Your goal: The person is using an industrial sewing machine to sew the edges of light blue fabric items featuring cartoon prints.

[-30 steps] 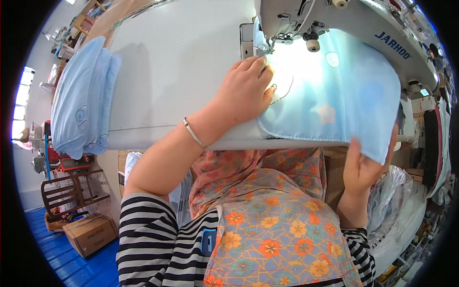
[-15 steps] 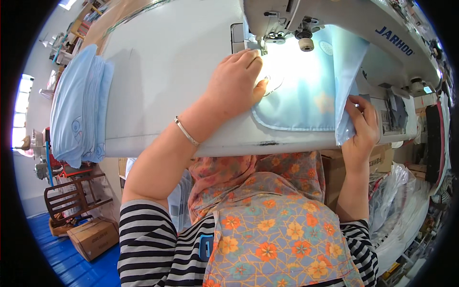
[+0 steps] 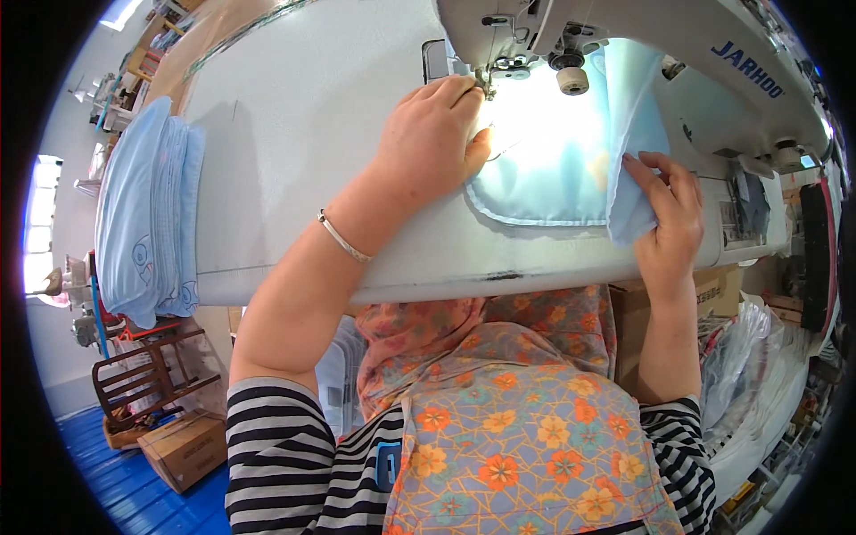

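Note:
A light blue fabric piece (image 3: 544, 201) with a rounded, bound edge lies under the lit head of a sewing machine (image 3: 642, 45). Close beside the presser foot (image 3: 486, 85), my left hand (image 3: 432, 134) has its fingers curled at the fabric's left edge, with the thumb lying on the cloth. Glare and the hand hide the exact grip there. On the right, my right hand (image 3: 669, 201) pinches the folded-up side of the same fabric between thumb and fingers. That fold stands raised against the machine's arm.
A folded stack of light blue fabric pieces (image 3: 147, 214) sits on the left end of the white sewing table (image 3: 276, 160). A cardboard box (image 3: 183, 450) and a brown wooden chair (image 3: 160, 379) stand on the blue floor. Clear plastic wrapping (image 3: 744, 374) lies at lower right.
The fabric has moved away from me, its near edge now farther from the table's front. My right hand has moved along with the fold; my left hand stays beside the presser foot.

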Demonstrator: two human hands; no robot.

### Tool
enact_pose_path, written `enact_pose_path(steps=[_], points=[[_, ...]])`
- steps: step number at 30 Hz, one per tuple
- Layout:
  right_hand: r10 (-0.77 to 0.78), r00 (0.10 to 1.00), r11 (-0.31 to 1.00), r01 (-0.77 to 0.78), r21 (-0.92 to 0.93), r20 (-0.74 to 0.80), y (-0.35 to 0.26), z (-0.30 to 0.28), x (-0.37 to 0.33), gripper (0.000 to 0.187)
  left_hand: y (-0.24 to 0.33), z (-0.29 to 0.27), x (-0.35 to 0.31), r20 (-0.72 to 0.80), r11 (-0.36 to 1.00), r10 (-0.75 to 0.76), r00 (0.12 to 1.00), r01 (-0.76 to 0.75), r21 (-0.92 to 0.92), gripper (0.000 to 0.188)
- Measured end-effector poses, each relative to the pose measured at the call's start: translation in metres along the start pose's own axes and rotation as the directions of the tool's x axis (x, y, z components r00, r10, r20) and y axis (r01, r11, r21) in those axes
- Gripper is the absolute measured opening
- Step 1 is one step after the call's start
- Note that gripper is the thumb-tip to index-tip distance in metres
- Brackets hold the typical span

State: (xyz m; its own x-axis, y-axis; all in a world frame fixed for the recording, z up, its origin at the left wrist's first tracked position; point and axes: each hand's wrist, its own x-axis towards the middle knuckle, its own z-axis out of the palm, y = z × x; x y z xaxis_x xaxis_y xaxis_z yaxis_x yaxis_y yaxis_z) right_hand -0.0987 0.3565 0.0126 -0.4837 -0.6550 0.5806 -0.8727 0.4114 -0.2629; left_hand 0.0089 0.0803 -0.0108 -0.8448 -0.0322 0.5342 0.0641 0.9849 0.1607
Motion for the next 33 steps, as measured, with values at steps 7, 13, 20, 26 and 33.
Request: enact_pose_path(steps=[7,13,20,26,33], points=[[-0.020,1.000,1.000,0.020,0.002,0.016,0.001,0.004,-0.001,0.054,0.001,0.000,0.001,0.020,1.000,-0.002,1.000,0.003,-0.011,0.032],[-0.041,0.985,0.998,0.049,-0.042,0.169,0.005,0.006,0.015,0.057,-0.004,-0.002,0.000,-0.019,1.000,0.002,1.000,-0.002,-0.010,0.029],[0.336,0.941,0.911,-0.338,-0.237,-0.049,0.089,0.061,0.118,0.050,0.002,-0.012,-0.002,0.056,1.000,0.008,0.998,-0.008,0.002,0.029],[0.036,0.993,0.988,-0.052,0.143,0.110,0.032,0.073,0.078,0.048,0.003,-0.012,-0.014,0.070,1.000,-0.003,0.998,0.002,0.017,0.034],[-0.006,0.948,0.972,-0.069,0.222,0.320,0.014,0.068,0.078,0.034,0.013,-0.013,-0.014,0.085,0.996,-0.015,0.996,0.008,0.089,0.040]])
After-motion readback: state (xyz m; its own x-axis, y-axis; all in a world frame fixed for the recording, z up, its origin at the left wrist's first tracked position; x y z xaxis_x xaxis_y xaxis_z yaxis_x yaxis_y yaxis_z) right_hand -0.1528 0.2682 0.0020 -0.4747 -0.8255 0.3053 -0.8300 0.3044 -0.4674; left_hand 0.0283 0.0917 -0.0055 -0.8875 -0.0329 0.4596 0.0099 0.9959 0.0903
